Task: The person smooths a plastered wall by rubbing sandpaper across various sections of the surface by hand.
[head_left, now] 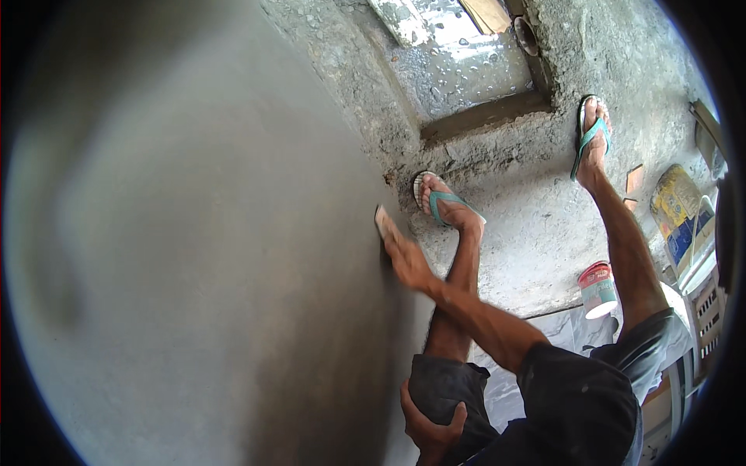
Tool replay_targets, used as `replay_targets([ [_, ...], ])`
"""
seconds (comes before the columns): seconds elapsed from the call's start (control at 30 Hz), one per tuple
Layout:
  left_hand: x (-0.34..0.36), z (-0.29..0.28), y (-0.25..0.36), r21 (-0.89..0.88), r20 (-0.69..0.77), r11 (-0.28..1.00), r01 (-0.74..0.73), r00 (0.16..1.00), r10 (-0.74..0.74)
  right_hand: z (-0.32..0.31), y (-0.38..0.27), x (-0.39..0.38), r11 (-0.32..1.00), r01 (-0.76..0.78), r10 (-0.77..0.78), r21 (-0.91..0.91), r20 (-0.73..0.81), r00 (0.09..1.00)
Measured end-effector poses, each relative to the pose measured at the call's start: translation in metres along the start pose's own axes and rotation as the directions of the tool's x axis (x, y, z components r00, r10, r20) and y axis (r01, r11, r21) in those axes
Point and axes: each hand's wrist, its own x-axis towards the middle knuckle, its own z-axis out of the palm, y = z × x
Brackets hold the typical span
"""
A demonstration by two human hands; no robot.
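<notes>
My right hand (pixel 408 260) is closed on a small flat pad (pixel 381 220), thin and pale along its edge; whether it is a sponge or a float I cannot tell. The pad rests against the smooth grey plastered wall (pixel 194 256), low down near the floor. My right arm reaches across my left leg. Bent round my left knee, over the dark shorts, is my left hand (pixel 434 431), its thumb on one side and its fingers on the other. It grips the knee and no tool shows in it.
Ahead lies a wet recessed pit (pixel 486 109) with a rough rim, a wooden board (pixel 487 15) and a pipe end (pixel 526 36). My sandalled feet stand on rough concrete (pixel 528 233). To the right are a small tub (pixel 597 291), brick pieces (pixel 634 179) and a yellow-blue sack (pixel 676 206).
</notes>
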Motion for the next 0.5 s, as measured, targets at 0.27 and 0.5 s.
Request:
replay_targets([
  [0.27, 0.001, 0.002, -0.004, 0.005, 0.007, 1.0, 0.002, 1.0, -0.002, 0.005, 0.019, -0.01, 0.989, -0.071, 0.076, -0.127, 0.034, 0.997],
  [0.5, -0.003, 0.009, -0.006, -0.04, 0.045, 0.999, -0.033, 0.998, 0.035, -0.024, 0.09, 0.055, 0.964, -0.207, 0.213, -0.168, 0.019, 0.977],
])
